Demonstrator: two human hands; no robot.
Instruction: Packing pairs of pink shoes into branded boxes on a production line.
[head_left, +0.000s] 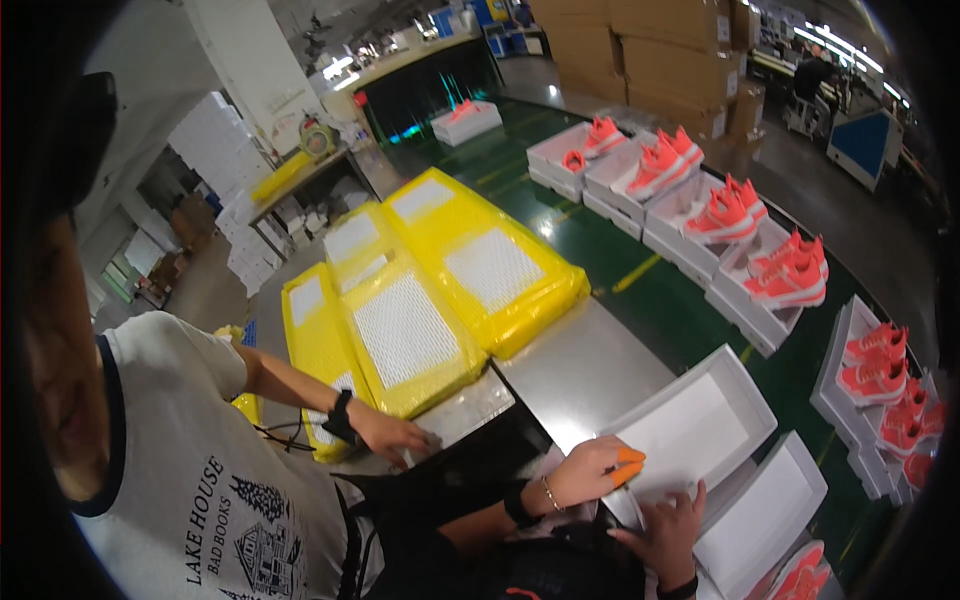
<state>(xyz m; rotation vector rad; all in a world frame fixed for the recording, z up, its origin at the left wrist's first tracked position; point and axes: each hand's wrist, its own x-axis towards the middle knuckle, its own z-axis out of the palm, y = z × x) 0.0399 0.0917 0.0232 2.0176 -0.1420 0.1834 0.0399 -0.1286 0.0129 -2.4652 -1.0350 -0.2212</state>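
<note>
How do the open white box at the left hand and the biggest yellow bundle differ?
The box is open-topped, showing bare white inside; the bundle is wrapped in yellow film. The left hand is at the box's edge; no hand is at the bundle. Both look roughly rectangular and show white.

On the left hand [580, 480], a thin, light, metallic-looking bracelet [552, 494] is worn. Orange finger coverings [627, 464] are noted fingerward of the bracelet; a broad black wristband [518, 509] is fastened elbowward of it. Right hand [668, 530]: a dark band [679, 588] is worn, lower right of the bracelet. Black clothing [580, 572], marked small in red, is seen below the bracelet.
</note>
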